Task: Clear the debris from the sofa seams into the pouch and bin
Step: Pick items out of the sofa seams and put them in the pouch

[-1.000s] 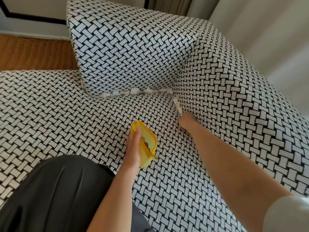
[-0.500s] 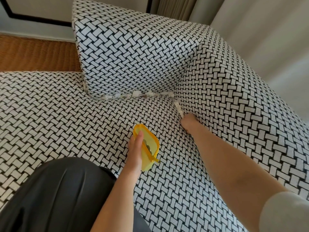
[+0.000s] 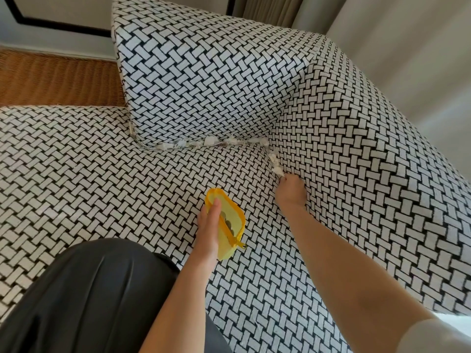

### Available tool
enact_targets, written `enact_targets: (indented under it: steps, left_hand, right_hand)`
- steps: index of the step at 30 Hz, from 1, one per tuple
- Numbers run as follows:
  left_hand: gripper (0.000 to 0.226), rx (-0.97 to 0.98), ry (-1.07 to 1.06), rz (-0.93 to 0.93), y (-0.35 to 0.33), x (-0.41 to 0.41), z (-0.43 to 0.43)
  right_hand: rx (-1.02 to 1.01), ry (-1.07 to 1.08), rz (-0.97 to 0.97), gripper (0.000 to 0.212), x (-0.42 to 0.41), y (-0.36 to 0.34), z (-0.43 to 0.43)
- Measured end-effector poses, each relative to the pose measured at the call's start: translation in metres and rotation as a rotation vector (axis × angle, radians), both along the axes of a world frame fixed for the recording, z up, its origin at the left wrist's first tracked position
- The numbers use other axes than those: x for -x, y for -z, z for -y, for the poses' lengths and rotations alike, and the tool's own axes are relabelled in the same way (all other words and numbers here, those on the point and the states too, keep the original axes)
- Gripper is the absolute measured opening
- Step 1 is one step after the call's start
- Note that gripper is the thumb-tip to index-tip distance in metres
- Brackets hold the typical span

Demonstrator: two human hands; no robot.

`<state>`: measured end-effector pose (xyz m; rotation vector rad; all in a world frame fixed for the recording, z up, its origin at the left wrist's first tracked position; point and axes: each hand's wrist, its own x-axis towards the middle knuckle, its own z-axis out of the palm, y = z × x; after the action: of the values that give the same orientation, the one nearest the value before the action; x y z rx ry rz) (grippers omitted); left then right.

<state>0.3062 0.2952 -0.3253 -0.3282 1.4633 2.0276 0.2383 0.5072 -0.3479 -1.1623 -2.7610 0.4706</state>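
A black-and-white woven sofa (image 3: 102, 179) fills the view. White paper scraps (image 3: 211, 141) are wedged along the seam under the back cushion, and more white scraps (image 3: 274, 161) sit in the seam by the armrest. My left hand (image 3: 209, 233) holds an open yellow zip pouch (image 3: 229, 220) upright on the seat; several coins show inside it. My right hand (image 3: 290, 191) is pushed into the armrest seam, its fingertips pinching the lowest white scrap there. Its fingers are mostly hidden in the seam.
The armrest (image 3: 369, 174) rises on the right and the back cushion (image 3: 209, 80) stands ahead. A woven brown floor mat (image 3: 58, 80) lies beyond the seat at the left. My dark-clothed lap (image 3: 89, 296) is at the bottom left. No bin is in view.
The view shifted slightly. My right hand stayed in the armrest seam and moved a little onto the lowest scrap. My left hand kept the pouch in place.
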Motion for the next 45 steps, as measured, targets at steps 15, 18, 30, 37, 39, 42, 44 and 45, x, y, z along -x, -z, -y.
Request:
enact_targets:
  steps: [15, 18, 30, 37, 39, 42, 44, 45]
  left_hand:
    - [0.099, 0.013, 0.028, -0.014, -0.002, 0.000, 0.001]
    - [0.100, 0.017, 0.028, -0.012, -0.003, 0.000, 0.001]
    - [0.106, 0.006, 0.014, 0.004, -0.003, 0.000, 0.002]
    - [0.099, -0.011, 0.054, 0.027, -0.002, 0.001, 0.004]
    - [0.092, -0.046, 0.032, 0.040, -0.001, 0.000, 0.005]
    - [0.084, -0.064, 0.004, 0.038, -0.004, -0.001, 0.004]
    - [0.079, -0.089, 0.035, -0.020, -0.006, -0.004, 0.005]
    - [0.076, -0.110, 0.048, -0.039, -0.008, -0.006, 0.005]
  right_hand:
    - [-0.248, -0.152, 0.004, 0.027, 0.000, -0.006, 0.000]
    - [-0.253, -0.148, 0.003, 0.030, 0.006, -0.007, 0.001]
    - [-0.206, -0.177, 0.150, 0.019, 0.029, -0.016, 0.005]
    - [0.238, -0.288, -0.339, 0.012, -0.009, -0.050, 0.042]
    - [0.432, -0.318, -0.443, 0.009, -0.032, -0.066, 0.063]
    - [0.614, -0.444, -0.475, 0.009, -0.064, -0.088, 0.093]
    - [0.664, -0.514, -0.438, 0.008, -0.079, -0.093, 0.108]
    - [0.658, -0.542, -0.409, 0.006, -0.085, -0.094, 0.114]
